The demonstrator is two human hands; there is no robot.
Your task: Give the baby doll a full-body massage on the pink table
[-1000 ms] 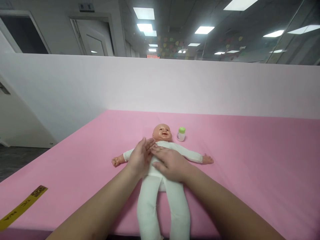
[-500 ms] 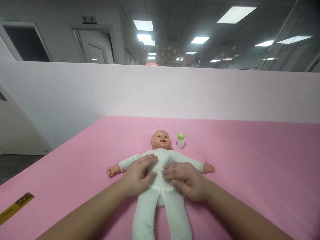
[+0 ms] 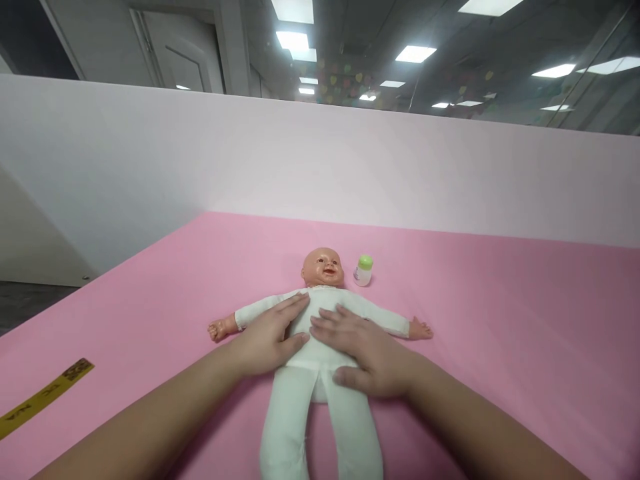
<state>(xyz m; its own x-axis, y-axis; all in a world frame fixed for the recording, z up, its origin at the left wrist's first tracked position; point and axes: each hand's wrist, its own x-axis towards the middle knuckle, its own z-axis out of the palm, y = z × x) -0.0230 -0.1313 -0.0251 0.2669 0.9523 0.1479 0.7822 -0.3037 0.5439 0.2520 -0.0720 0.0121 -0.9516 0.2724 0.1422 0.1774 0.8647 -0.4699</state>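
Note:
A baby doll (image 3: pixel 323 267) in a white suit lies on its back on the pink table (image 3: pixel 500 320), arms spread, head away from me. My left hand (image 3: pixel 267 337) lies flat on the doll's left side of the chest, fingers stretched out. My right hand (image 3: pixel 367 353) rests flat on the belly and hip, fingers spread, thumb near the top of one leg. Neither hand holds anything. A small white bottle with a green cap (image 3: pixel 364 270) stands just right of the doll's head.
A white partition wall (image 3: pixel 320 167) runs along the far edge and left side of the table. A yellow printed strip (image 3: pixel 43 398) lies near the table's left front edge. A door and ceiling lights show beyond the wall.
Both hands have slid down from the doll's neck and upper chest to its chest and belly, staying flat. The doll and bottle have not moved on the table.

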